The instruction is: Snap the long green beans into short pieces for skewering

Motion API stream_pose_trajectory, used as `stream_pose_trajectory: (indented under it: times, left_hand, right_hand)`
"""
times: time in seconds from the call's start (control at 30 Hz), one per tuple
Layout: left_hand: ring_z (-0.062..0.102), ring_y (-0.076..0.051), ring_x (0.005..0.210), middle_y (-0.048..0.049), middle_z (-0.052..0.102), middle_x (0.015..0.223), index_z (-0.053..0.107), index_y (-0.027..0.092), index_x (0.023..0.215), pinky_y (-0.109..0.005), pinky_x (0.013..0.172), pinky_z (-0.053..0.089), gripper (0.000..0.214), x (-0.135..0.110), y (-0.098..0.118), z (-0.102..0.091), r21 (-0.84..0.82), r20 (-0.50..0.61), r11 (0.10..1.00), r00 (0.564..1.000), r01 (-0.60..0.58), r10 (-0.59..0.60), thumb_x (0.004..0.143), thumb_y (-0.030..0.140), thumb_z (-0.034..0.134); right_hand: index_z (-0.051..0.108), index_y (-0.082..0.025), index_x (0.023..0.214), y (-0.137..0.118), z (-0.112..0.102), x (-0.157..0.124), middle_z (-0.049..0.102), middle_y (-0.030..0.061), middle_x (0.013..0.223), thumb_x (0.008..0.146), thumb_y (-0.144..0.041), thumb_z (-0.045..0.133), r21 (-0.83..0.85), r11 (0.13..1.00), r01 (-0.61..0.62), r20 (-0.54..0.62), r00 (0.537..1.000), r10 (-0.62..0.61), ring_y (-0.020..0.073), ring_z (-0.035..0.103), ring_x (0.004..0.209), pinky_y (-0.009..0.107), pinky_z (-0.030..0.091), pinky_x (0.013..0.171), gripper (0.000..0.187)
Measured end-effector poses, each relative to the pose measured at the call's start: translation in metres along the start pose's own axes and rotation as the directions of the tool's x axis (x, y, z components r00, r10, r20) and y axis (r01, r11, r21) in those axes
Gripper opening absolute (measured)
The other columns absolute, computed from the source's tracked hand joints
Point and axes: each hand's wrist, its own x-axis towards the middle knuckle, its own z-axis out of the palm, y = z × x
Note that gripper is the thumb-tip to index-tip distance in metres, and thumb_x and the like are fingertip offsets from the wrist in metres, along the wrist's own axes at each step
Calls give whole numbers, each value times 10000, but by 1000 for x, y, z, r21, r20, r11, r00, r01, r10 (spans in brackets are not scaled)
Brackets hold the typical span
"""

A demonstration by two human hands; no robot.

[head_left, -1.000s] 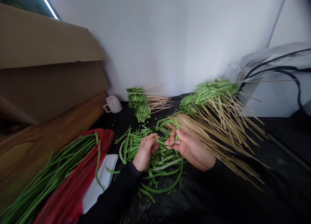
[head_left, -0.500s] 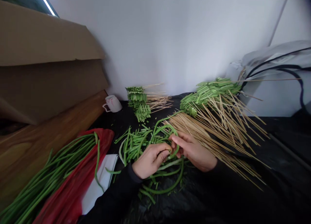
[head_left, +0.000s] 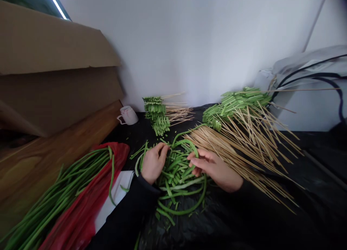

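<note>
A pile of cut green long bean pieces (head_left: 176, 163) lies on the black plastic sheet (head_left: 217, 221), with longer whole beans curling around it. My right hand (head_left: 219, 170) is closed around a long green bean (head_left: 192, 145), which arcs up over the pile. Over the pile's left side, my left hand (head_left: 153, 163) has thumb and fingers pinched together. Whatever sits between those fingertips, if anything, is too small to make out.
Bamboo skewers (head_left: 238, 156) fan out at right, beneath skewered bean bundles (head_left: 241, 103). Another skewered stack (head_left: 155, 114) stands near the wall beside a white mug (head_left: 128, 116). Uncut beans (head_left: 62, 195) rest on a red bag (head_left: 81, 214) at left, below a cardboard box (head_left: 59, 94).
My left hand has moved away from my right, leftward and up over the pile. My right hand stays nearly in place with the bean. The view has shifted slightly.
</note>
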Motion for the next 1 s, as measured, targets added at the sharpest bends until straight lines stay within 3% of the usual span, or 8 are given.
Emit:
stream_pose_trajectory:
  times: [0.07, 0.17, 0.33, 0.43, 0.53, 0.7, 0.83, 1.0]
  left_hand:
    - [544, -133, 577, 8, 614, 655, 693, 187, 978, -236, 569, 402, 283, 1, -2, 1, 13, 31, 1000, 999, -6, 6, 902, 405, 529]
    - [562, -132, 628, -19, 645, 782, 634, 195, 1210, -256, 629, 442, 362, -4, 4, 4, -38, -36, 995, 996, -87, 85, 905, 369, 551]
    - [608, -181, 871, -85, 674, 923, 713, 165, 1030, -308, 791, 472, 271, -15, 18, 7, -130, -57, 921, 930, -368, 363, 951, 291, 486]
    - [587, -183, 789, -70, 684, 835, 700, 157, 1038, -310, 741, 464, 267, -17, 18, 11, -83, 61, 862, 861, -500, 506, 914, 345, 557]
    - [553, -175, 706, -53, 663, 741, 688, 147, 1016, -296, 677, 445, 286, -17, 16, 14, -13, 132, 831, 823, -556, 552, 893, 381, 576]
    - [535, -176, 728, -55, 637, 746, 667, 148, 871, -291, 688, 434, 234, -19, 21, 16, 102, 191, 798, 799, -594, 571, 934, 316, 517]
    - [527, -183, 738, -53, 626, 742, 648, 156, 848, -299, 691, 412, 239, -19, 23, 14, 141, 196, 819, 827, -556, 528, 946, 308, 491]
    - [518, -159, 695, -36, 583, 692, 616, 155, 742, -277, 677, 385, 314, -14, 23, 7, -197, 195, 921, 907, -336, 372, 959, 317, 457]
  right_hand:
    - [627, -185, 909, 0, 0, 0, 642, 2, 837, 811, -394, 676, 63, 998, 28, -11, 1000, -27, 139, 662, 716, 281, 511, 659, 236]
    - [638, -188, 879, 1, -1, 1, 647, 12, 889, 796, -377, 701, 127, 990, 54, -5, 999, -54, 185, 686, 853, 310, 523, 731, 217]
    - [677, -185, 892, 5, 1, 2, 669, 23, 870, 774, -346, 727, 157, 986, 56, 23, 998, -60, 188, 679, 859, 299, 508, 711, 206]
    - [703, -184, 905, 7, 2, 3, 675, 16, 836, 757, -343, 739, 154, 986, 68, -7, 998, -67, 143, 640, 769, 285, 487, 692, 220]
    - [724, -183, 895, 7, 4, 3, 653, -3, 761, 736, -331, 754, 117, 991, 70, -42, 997, -65, 108, 565, 683, 272, 457, 664, 219]
    - [717, -187, 801, 2, 1, 5, 616, -9, 765, 710, -320, 783, 246, 968, 56, -87, 996, -35, 105, 519, 701, 246, 400, 631, 174]
    - [711, -203, 804, -3, -7, 6, 626, 6, 847, 703, -330, 795, 438, 896, 71, -134, 991, -13, 126, 536, 790, 243, 408, 654, 183]
    - [712, -199, 794, -5, -10, 6, 613, -4, 848, 726, -273, 781, 489, 868, 83, -112, 993, -32, 100, 522, 751, 227, 404, 644, 122]
